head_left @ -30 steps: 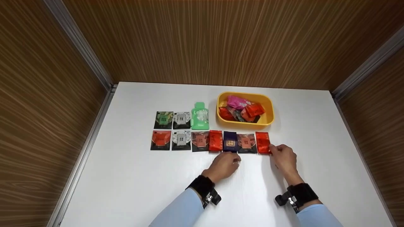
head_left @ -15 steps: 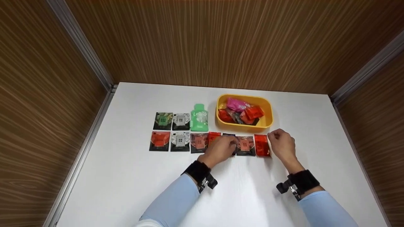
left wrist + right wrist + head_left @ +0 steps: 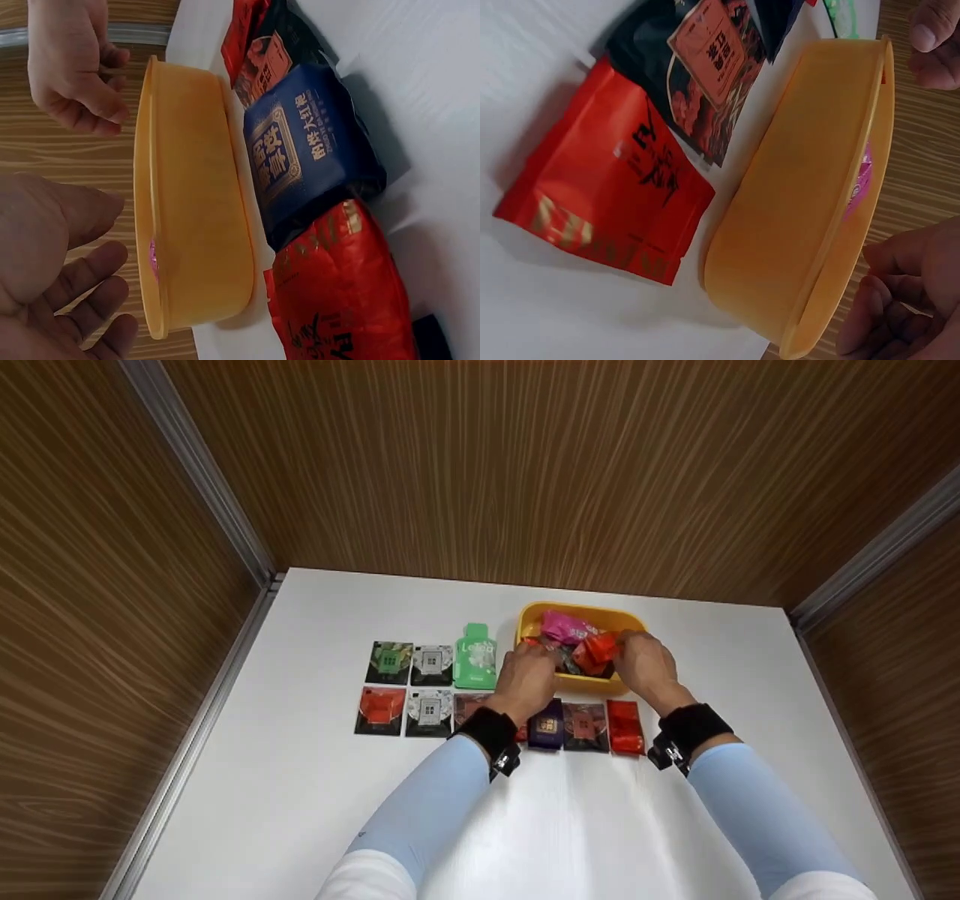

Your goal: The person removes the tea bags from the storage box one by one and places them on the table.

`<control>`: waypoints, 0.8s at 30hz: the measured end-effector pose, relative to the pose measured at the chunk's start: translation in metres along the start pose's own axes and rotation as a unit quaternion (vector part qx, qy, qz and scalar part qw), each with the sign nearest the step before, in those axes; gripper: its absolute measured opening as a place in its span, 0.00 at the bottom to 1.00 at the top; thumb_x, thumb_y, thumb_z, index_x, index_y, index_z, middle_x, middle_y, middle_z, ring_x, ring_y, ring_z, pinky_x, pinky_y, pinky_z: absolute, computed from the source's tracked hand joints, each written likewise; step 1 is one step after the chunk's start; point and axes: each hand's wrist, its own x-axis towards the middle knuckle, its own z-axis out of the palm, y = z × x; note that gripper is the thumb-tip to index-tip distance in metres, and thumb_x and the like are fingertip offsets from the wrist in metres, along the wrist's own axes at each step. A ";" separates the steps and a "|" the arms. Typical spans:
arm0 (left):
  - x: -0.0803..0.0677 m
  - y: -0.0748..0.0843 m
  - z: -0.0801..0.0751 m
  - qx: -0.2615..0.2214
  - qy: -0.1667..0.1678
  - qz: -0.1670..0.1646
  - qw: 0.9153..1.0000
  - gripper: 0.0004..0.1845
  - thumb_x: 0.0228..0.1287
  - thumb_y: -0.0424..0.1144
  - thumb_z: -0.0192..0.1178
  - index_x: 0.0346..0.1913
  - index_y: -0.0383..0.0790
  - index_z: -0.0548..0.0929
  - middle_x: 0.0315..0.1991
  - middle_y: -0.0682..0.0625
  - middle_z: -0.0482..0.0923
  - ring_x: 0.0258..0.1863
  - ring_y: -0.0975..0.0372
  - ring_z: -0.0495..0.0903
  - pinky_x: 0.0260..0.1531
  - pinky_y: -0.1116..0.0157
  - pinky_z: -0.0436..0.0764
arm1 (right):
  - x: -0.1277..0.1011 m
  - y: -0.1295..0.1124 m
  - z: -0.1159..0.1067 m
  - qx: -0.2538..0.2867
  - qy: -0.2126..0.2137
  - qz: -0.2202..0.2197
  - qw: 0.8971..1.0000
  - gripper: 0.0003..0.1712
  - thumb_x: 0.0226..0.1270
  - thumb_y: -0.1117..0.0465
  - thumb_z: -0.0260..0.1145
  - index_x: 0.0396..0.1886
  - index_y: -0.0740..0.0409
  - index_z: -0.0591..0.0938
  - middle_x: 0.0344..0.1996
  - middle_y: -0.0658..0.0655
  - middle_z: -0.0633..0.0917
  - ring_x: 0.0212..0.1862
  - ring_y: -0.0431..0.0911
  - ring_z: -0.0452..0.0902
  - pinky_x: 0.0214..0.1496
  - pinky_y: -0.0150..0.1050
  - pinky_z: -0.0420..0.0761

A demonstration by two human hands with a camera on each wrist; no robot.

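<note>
Two hands over the yellow tub (image 3: 626,684). Nearest, below the wrists, a row of packets: purple packet (image 3: 547,725), red packet (image 3: 625,727). Left hand (image 3: 529,676) has loose, half-spread fingers (image 3: 82,289) at the tub's left rim, gripping nothing. Right hand (image 3: 645,664) has curled fingers (image 3: 889,319) over the right rim; whether it grips anything is hidden. Pink packet (image 3: 564,625) lies just beyond the fingertips, inside.

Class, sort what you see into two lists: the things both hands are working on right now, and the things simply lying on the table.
In hand:
left hand
right hand
yellow tub
loose packets in the tub

Lying about:
green pouch
purple packet
red packet at the row's right end
square sachets on the left
</note>
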 end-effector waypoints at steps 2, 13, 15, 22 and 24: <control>0.003 0.001 0.003 0.020 -0.006 0.004 1.000 0.12 0.71 0.43 0.66 0.54 0.48 0.89 0.58 0.50 0.86 0.60 0.52 0.80 0.54 0.53 0.79 | 0.006 0.001 0.004 -0.041 -0.020 -0.017 0.999 0.19 0.71 0.66 0.61 0.58 0.70 0.81 0.49 0.73 0.84 0.52 0.67 0.82 0.54 0.62 0.83; 0.007 0.005 0.021 0.113 -0.021 0.044 0.992 0.12 0.74 0.46 0.63 0.53 0.49 0.90 0.60 0.48 0.86 0.59 0.54 0.81 0.54 0.55 0.80 | 0.029 0.011 0.029 -0.134 -0.141 -0.034 0.980 0.33 0.70 0.70 0.65 0.73 0.60 0.68 0.61 0.74 0.71 0.51 0.65 0.81 0.57 0.63 0.84; 0.007 0.006 0.023 0.123 -0.016 0.047 0.991 0.11 0.74 0.45 0.63 0.52 0.50 0.90 0.56 0.50 0.87 0.57 0.55 0.81 0.54 0.56 0.80 | 0.032 0.011 0.031 -0.138 -0.145 -0.035 0.979 0.33 0.71 0.70 0.65 0.74 0.58 0.69 0.62 0.73 0.71 0.52 0.65 0.81 0.58 0.64 0.83; 0.014 0.004 0.019 0.102 -0.029 0.033 0.994 0.15 0.73 0.52 0.64 0.54 0.49 0.89 0.58 0.51 0.87 0.60 0.55 0.79 0.60 0.55 0.78 | 0.035 0.007 0.025 -0.130 -0.101 -0.036 0.986 0.27 0.72 0.62 0.67 0.67 0.65 0.73 0.63 0.73 0.72 0.56 0.66 0.81 0.54 0.65 0.85; 0.016 0.003 0.015 0.082 -0.030 0.019 0.996 0.20 0.72 0.57 0.66 0.57 0.50 0.88 0.63 0.51 0.84 0.62 0.55 0.77 0.63 0.56 0.77 | 0.036 0.003 0.019 -0.105 -0.074 -0.032 0.991 0.33 0.71 0.56 0.70 0.68 0.68 0.71 0.65 0.74 0.71 0.58 0.66 0.81 0.56 0.64 0.84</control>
